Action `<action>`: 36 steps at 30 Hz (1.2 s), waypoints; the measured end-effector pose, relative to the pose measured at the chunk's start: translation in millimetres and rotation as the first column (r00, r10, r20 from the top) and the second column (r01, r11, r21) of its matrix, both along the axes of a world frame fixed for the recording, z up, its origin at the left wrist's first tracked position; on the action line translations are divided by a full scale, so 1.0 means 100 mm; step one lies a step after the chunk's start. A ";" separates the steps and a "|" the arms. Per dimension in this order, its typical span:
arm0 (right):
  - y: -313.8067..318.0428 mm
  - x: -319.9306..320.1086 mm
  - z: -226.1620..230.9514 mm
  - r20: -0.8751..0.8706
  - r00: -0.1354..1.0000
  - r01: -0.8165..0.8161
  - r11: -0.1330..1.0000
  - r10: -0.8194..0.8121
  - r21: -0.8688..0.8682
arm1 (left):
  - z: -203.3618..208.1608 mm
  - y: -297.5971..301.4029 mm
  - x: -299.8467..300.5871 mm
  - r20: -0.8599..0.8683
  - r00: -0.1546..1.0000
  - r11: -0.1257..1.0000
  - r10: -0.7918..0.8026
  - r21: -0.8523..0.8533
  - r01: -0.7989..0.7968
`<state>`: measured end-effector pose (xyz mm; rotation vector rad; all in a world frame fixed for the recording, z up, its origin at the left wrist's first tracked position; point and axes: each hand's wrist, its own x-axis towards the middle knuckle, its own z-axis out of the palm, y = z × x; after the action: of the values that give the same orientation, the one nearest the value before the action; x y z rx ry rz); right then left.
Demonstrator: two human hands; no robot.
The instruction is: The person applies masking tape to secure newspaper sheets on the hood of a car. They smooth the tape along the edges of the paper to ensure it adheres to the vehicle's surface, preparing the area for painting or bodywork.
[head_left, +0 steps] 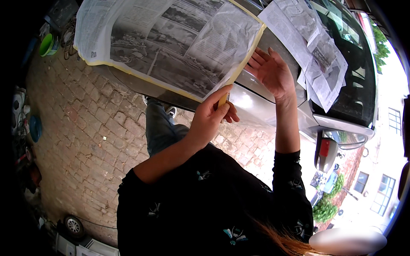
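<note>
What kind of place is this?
Probably an outdoor yard, perhaps for car bodywork: brick paving underfoot, newspaper edged with yellow tape over part of a car, and a building with windows beyond.

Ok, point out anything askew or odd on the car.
The papers overlapping the dark windscreen look askew: crumpled and layered at uneven angles, unlike the flatter newspaper sheet edged with yellow tape.

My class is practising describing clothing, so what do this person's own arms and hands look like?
Both the left hand and right hand are ungloved, with no watch showing. The black sleeves leave the forearms bare. Pale winged, insect-like motifs dot the top, some with teal.
</note>
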<state>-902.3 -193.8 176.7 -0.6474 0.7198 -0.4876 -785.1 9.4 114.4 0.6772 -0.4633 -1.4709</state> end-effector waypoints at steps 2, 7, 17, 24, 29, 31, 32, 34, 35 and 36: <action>-0.01 -0.02 -0.02 0.006 1.000 -0.020 1.000 0.021 -0.019 | 0.04 0.02 0.02 -0.006 1.000 1.000 -0.016 0.002 0.016; 0.01 -0.04 -0.05 -0.016 0.999 -0.053 0.989 0.052 -0.138 | 0.13 0.03 0.03 -0.046 0.999 1.000 -0.015 -0.006 0.015; 0.21 -0.05 -0.08 -0.095 0.992 -0.105 0.963 0.083 -0.249 | 0.15 0.03 0.02 0.013 1.000 1.000 -0.021 0.002 0.021; 0.29 -0.07 -0.13 -0.085 0.996 -0.001 0.971 -0.020 -0.237 | -0.08 0.01 -0.04 0.061 0.998 1.000 -0.005 -0.004 0.005; 0.28 -0.07 -0.15 -0.061 0.998 0.017 0.984 -0.029 -0.176 | -0.16 -0.02 -0.04 0.073 0.997 1.000 -0.009 0.014 0.009; 0.27 -0.07 -0.15 -0.037 0.999 0.007 0.988 -0.013 -0.153 | -0.16 -0.03 -0.02 0.084 0.996 1.000 -0.005 0.018 0.004; 0.26 -0.09 -0.16 -0.042 0.999 -0.008 0.989 0.001 -0.149 | -0.15 -0.04 -0.02 0.088 0.996 1.000 -0.004 0.020 0.003; 0.24 -0.12 -0.17 -0.050 0.998 -0.038 0.990 0.031 -0.139 | -0.15 -0.03 -0.04 0.084 0.996 1.000 -0.013 0.007 0.012; 0.23 -0.13 -0.16 -0.045 0.998 -0.045 0.991 0.040 -0.126 | -0.15 -0.02 -0.04 0.081 0.997 1.000 -0.014 0.001 0.014; 0.23 -0.14 -0.15 -0.039 0.998 -0.053 0.992 0.049 -0.114 | -0.15 -0.01 -0.05 0.105 0.994 1.000 -0.010 -0.019 0.012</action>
<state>-916.1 -171.1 161.5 -0.7822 0.7115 -0.4737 -789.6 8.8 99.8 0.7400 -0.5629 -1.4444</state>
